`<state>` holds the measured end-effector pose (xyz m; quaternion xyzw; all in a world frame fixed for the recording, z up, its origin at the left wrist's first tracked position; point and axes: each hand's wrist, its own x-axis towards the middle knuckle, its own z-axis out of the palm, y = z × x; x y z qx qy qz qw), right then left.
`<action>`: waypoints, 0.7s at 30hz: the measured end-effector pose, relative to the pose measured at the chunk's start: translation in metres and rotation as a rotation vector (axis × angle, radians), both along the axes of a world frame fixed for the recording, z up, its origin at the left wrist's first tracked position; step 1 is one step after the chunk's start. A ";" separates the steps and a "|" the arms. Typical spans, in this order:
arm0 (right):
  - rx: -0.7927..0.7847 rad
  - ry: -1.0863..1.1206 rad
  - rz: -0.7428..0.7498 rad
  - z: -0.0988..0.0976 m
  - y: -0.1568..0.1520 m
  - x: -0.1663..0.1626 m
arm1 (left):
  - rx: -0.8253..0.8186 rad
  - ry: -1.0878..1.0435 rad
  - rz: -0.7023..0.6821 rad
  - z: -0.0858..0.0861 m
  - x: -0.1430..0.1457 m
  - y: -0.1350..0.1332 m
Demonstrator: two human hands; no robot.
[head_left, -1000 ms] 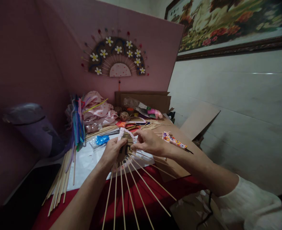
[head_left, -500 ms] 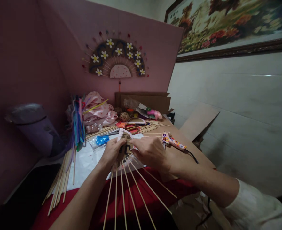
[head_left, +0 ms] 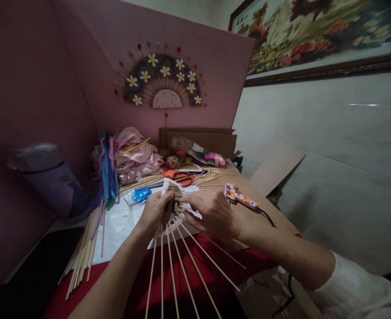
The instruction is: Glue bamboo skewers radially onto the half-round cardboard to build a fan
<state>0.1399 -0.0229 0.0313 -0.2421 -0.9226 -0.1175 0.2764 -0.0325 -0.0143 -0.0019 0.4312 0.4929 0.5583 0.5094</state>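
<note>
My left hand point(head_left: 154, 212) grips a small brown cardboard piece point(head_left: 171, 209) by its left side, thumb on top. The piece has printed characters and a pink-and-white fabric edge. Several thin wooden sticks point(head_left: 184, 274) fan out from its lower edge towards me. My right hand point(head_left: 210, 212) is at the cardboard's right edge, fingers bent and drawn together. Its fingertips are close to the root of the right-hand sticks; what lies between them is hidden. White material shows just below those fingers.
A flower-patterned glue gun point(head_left: 240, 196) lies right of my hands, its cord trailing off. Behind are scissors point(head_left: 184, 178), a blue packet point(head_left: 141, 194) and twine point(head_left: 172, 161). Loose sticks point(head_left: 85, 248) lie at left. A flowered fan point(head_left: 164, 73) hangs on the pink board.
My right hand has eased slightly away from the cardboard's face, its fingers rising and bending. The cardboard and sticks have shifted only a little; my left hand keeps its hold.
</note>
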 end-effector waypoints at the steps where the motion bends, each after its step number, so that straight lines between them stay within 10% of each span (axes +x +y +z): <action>1: -0.001 0.006 -0.012 0.001 0.000 0.000 | 0.002 -0.004 -0.004 0.000 0.000 0.000; 21: 0.329 -0.218 0.001 -0.002 0.007 -0.006 | 0.057 0.009 -0.033 -0.002 0.001 0.001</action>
